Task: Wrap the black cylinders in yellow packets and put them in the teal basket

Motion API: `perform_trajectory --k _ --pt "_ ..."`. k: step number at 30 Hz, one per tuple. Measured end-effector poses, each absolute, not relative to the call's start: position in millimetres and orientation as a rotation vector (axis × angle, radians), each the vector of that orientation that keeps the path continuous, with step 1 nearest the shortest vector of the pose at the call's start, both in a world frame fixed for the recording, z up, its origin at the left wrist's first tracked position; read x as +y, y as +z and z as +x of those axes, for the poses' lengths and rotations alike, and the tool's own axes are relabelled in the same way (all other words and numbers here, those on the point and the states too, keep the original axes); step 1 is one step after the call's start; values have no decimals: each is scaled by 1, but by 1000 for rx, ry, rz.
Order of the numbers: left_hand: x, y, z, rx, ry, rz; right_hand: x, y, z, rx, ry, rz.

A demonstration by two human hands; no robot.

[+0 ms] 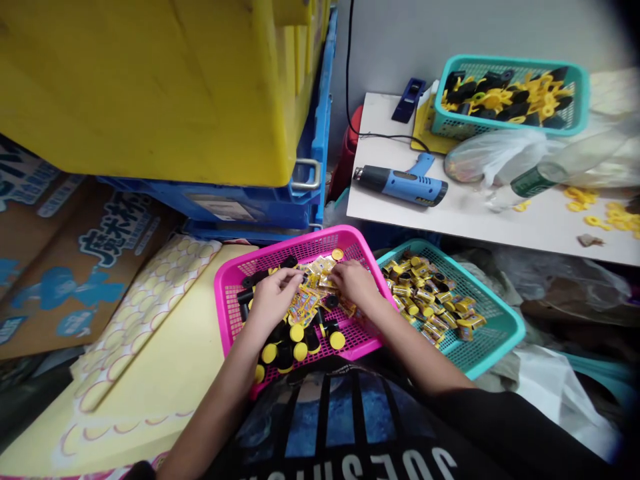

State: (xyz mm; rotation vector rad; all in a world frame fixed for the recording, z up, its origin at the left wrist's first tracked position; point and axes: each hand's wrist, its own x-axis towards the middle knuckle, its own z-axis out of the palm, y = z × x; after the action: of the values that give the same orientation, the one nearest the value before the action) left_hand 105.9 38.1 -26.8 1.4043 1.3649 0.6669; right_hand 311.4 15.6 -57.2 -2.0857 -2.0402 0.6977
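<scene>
A pink basket [227,280] rests on my lap, holding black cylinders with yellow caps [297,333] and a pile of small yellow printed labels [306,301]. My left hand [273,297] is curled over the left side of the label pile, fingertips pinching at the labels. My right hand [354,281] is closed over the right side of the pile, fingers bent down onto the labels. What exactly each pinch holds is hidden by the fingers.
A teal basket [500,333] of labelled pieces sits to the right. On the white table [465,213] lie a blue heat gun [403,183], a plastic bag, a bottle and another teal basket [580,100]. Yellow and blue crates [280,133] stand at the left.
</scene>
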Motion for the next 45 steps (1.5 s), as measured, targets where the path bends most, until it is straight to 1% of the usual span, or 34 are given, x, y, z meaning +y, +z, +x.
perform_trajectory --k 3,5,8,10,12,17,21,24,29,36,41,43,45 --pt "33 -19 109 1307 688 1221 4 -49 312 -1926 520 -1628" --pt "27 -10 115 1167 687 1043 -5 -44 308 -1831 455 -1405" --pt "22 -1 124 980 710 836 -14 -38 302 -1746 464 -1322" --pt "21 1 127 973 773 811 -17 -34 300 -1637 512 -1336" --pt "21 -1 127 1023 838 866 -17 -29 300 -1493 649 -1327" --pt "19 -3 134 1142 962 901 -11 -25 293 -1219 1310 -1259" --pt "11 -2 144 1111 945 796 -7 -23 282 -810 1538 -1181" --pt "7 -3 147 1095 979 755 -4 -20 279 -724 1656 -1101" --pt "11 -4 146 1095 1000 810 2 -16 281 -961 1354 -1277" --pt "25 3 134 1266 1065 1083 8 -10 306 -1463 1155 -1431" --pt "29 2 120 1412 1073 1073 1 -39 315 -2375 1004 -1590" --pt "29 0 115 1426 1066 1068 -2 -54 309 -2564 928 -1609" --pt "29 -1 111 1431 1044 1078 -3 -63 305 -2572 911 -1642"
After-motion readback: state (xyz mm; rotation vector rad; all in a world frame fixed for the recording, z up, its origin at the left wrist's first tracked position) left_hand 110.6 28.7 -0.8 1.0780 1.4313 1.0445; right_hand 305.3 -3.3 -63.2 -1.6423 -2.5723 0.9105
